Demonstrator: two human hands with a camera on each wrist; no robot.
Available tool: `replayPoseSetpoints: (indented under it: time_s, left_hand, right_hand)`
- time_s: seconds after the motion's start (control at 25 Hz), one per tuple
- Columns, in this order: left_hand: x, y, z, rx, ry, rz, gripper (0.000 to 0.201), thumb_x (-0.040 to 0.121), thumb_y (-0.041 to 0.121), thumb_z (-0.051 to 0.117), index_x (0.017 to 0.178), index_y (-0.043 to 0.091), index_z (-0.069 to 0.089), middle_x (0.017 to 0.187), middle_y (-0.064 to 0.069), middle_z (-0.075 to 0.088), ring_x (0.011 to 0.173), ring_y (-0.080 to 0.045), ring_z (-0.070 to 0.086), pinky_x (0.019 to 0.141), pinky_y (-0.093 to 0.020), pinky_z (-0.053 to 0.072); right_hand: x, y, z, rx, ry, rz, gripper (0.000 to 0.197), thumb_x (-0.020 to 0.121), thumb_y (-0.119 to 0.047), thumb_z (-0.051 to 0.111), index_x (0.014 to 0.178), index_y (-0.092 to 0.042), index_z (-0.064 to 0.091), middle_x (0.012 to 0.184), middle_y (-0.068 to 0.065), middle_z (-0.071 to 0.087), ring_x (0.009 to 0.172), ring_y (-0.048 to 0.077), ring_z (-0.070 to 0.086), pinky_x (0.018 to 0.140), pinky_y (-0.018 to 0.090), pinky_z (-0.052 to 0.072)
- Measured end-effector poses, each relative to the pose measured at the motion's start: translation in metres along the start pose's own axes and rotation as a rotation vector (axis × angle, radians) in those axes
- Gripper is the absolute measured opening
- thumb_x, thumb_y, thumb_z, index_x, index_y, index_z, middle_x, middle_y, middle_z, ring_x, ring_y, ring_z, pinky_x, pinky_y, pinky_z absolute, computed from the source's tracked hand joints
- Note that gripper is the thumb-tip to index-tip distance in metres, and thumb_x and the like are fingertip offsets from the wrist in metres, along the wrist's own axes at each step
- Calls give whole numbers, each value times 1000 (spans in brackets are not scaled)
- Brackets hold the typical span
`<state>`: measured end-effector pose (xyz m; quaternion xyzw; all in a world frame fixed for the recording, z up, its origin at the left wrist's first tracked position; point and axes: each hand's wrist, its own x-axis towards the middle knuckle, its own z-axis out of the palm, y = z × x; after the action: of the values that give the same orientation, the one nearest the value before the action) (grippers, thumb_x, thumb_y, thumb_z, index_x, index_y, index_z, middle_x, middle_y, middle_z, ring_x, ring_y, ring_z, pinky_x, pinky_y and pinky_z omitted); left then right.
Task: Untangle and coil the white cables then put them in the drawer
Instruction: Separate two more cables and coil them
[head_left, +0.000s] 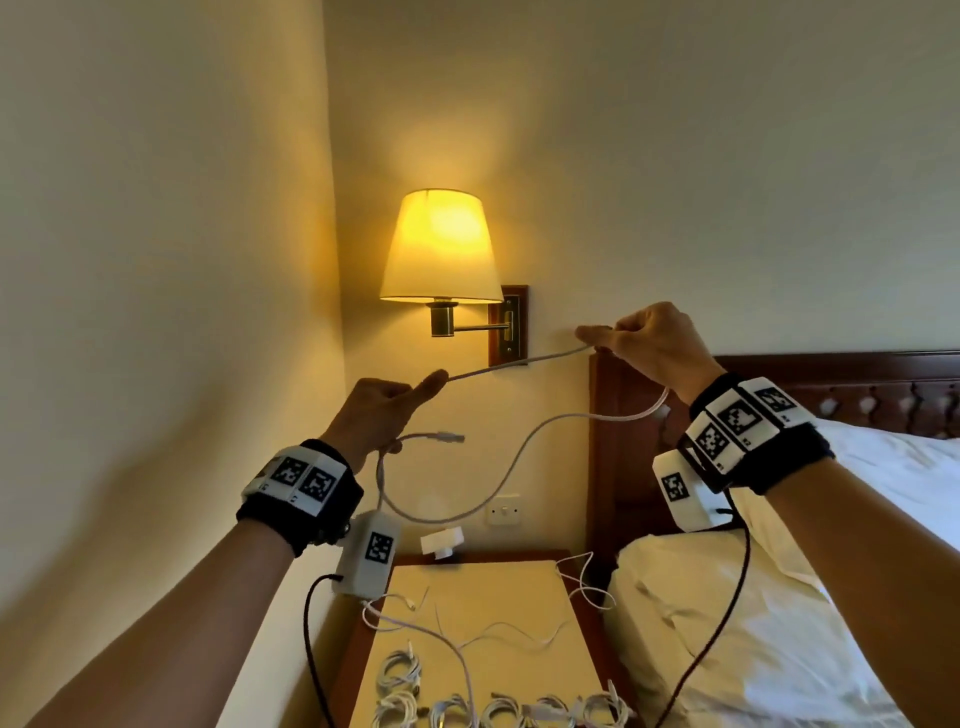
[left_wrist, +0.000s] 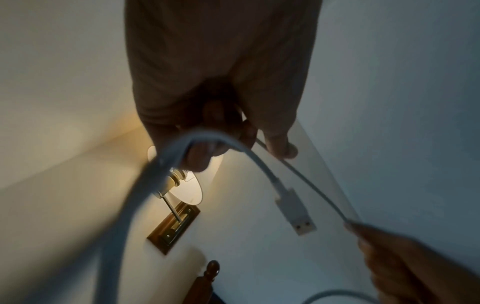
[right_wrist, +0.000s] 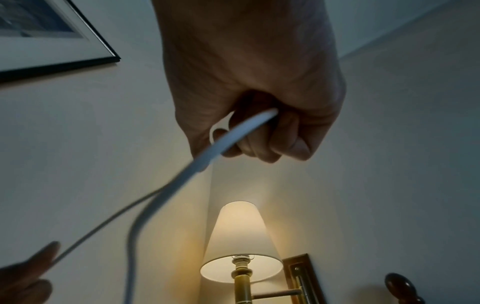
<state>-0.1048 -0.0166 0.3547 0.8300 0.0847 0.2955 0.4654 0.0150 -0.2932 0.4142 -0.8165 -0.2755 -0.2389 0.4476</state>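
Both hands are raised in front of the wall with one white cable (head_left: 519, 364) stretched between them. My left hand (head_left: 387, 410) pinches the cable (left_wrist: 298, 174) near its end, and the USB plug (left_wrist: 296, 211) hangs from the fingers (left_wrist: 197, 154). My right hand (head_left: 644, 343) grips the cable (right_wrist: 233, 137) further along, fingers curled round it. The slack droops in a loop (head_left: 498, 488) between the wrists. Below, on the bedside table (head_left: 483, 587), lie loose white cables (head_left: 467, 639) and a row of several coiled ones (head_left: 498, 709). No drawer is in view.
A lit wall lamp (head_left: 441, 249) hangs just behind the hands. The wooden headboard (head_left: 831, 379) and the bed with a pillow (head_left: 727, 623) stand at the right. A white adapter (head_left: 441, 543) sits at the back of the table, below a wall socket (head_left: 504, 512).
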Motion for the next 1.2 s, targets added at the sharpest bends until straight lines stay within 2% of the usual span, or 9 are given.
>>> replayPoseSetpoints:
  time_s: [0.16,0.32,0.48,0.56,0.64,0.8,0.96,1.08,1.2]
  left_hand:
    - [0,10,-12,277,-33,58,46,84,48,67,62,12,49,57,-1,44,57,-16,43,59,-26,39]
    - [-7,29,7,41,-50,-99,43,95,54,44,74,17,47,65,-1,40,60,-16,42,63,-33,48]
    - [-13,56,28,-403,-172,-204,17,99,27,50,88,14,47,72,-2,35,61,-15,37,64,-36,47]
    - [-13,67,34,-537,-189,-188,17,101,27,46,92,13,47,67,-2,34,58,-15,38,65,-38,49]
    - [-12,74,36,-643,-158,-179,18,102,29,42,96,12,46,63,-1,32,55,-16,37,67,-40,49]
    - [-10,72,38,-751,-82,-212,22,102,32,40,90,13,42,60,0,28,51,-16,32,62,-36,47]
    - [-11,67,35,-480,-46,-144,26,98,44,44,96,19,48,66,1,29,55,-13,31,53,-28,39]
    - [-3,51,8,-288,267,-162,45,86,55,57,97,11,61,63,-13,42,54,-19,47,49,-28,44]
    - [-7,23,-17,-203,361,-282,44,69,47,63,91,10,65,59,-9,42,50,-22,43,46,-26,39]
  right_hand:
    - [-2,12,-3,-1,101,95,52,79,-48,73,52,-6,59,46,1,48,47,16,42,56,27,36]
    - [-6,6,15,93,-8,82,46,94,-49,54,91,-6,71,90,13,69,82,22,59,68,29,44]
    - [-17,-3,45,2,-27,-113,32,94,-31,59,125,-21,56,136,7,47,121,20,49,101,37,44]
    - [-29,-9,55,78,-4,-168,18,92,-27,63,108,-21,61,116,4,58,106,18,57,90,33,50]
    - [-44,-15,65,298,-287,-139,16,96,-29,56,99,-15,64,96,6,65,88,19,62,77,31,51]
    - [-65,-12,86,560,-713,-38,38,98,-45,47,112,-14,64,115,8,66,104,25,65,84,36,54]
    - [-63,-4,98,284,-493,-263,9,94,-20,60,101,-18,66,102,-2,67,95,10,66,85,31,53]
    - [-50,13,85,243,-329,-126,8,96,-20,58,94,-16,64,84,-3,64,58,8,60,57,20,52]
    - [-40,36,68,192,-225,72,29,94,-35,60,85,-9,68,68,1,56,56,11,52,52,25,54]
